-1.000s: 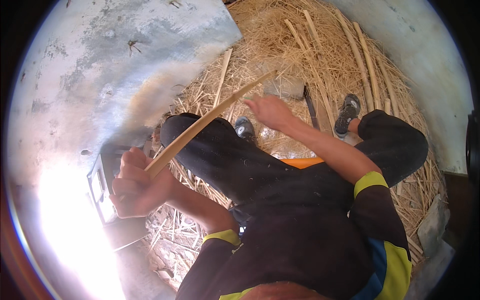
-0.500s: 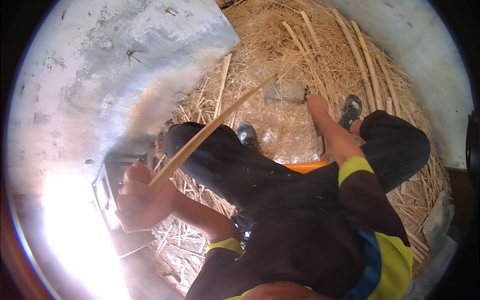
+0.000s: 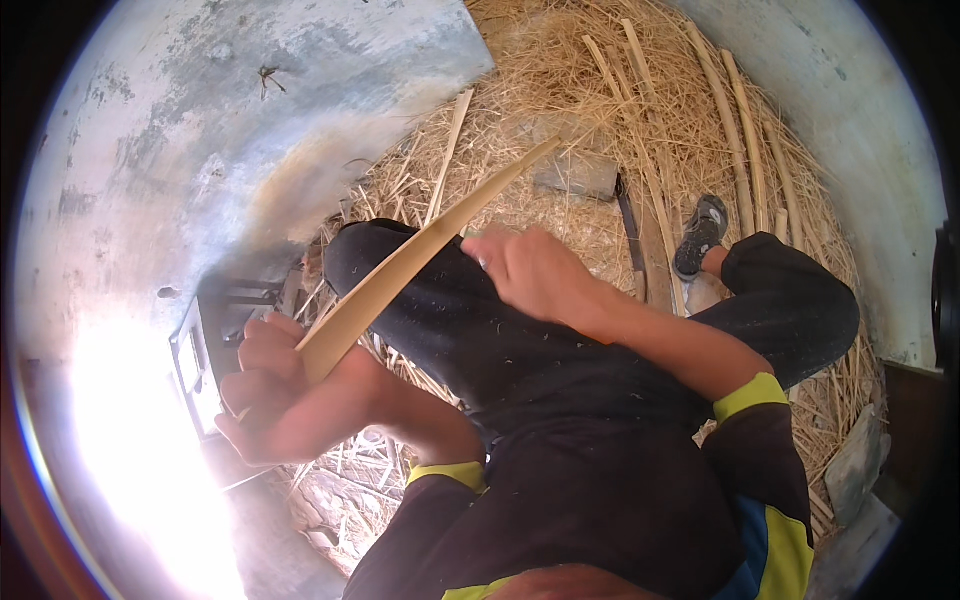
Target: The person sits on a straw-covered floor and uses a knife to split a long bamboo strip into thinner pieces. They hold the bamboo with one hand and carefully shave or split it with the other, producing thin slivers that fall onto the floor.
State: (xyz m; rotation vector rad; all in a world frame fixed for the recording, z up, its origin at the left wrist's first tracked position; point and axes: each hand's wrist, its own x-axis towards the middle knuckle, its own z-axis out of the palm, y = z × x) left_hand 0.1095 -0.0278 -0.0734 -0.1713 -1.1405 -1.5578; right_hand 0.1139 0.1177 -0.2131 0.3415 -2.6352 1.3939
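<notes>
One pale strip in left fingers, right fingers beside it, straw beyond

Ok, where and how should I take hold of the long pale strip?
Probably the middle of the long pale strip, right hand coming from the right: the left hand covers its broad near end, while the far end tapers.

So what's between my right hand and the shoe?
In the head view, straw, a dark narrow bar and a brown strip lie between your right hand and the shoe.
</notes>
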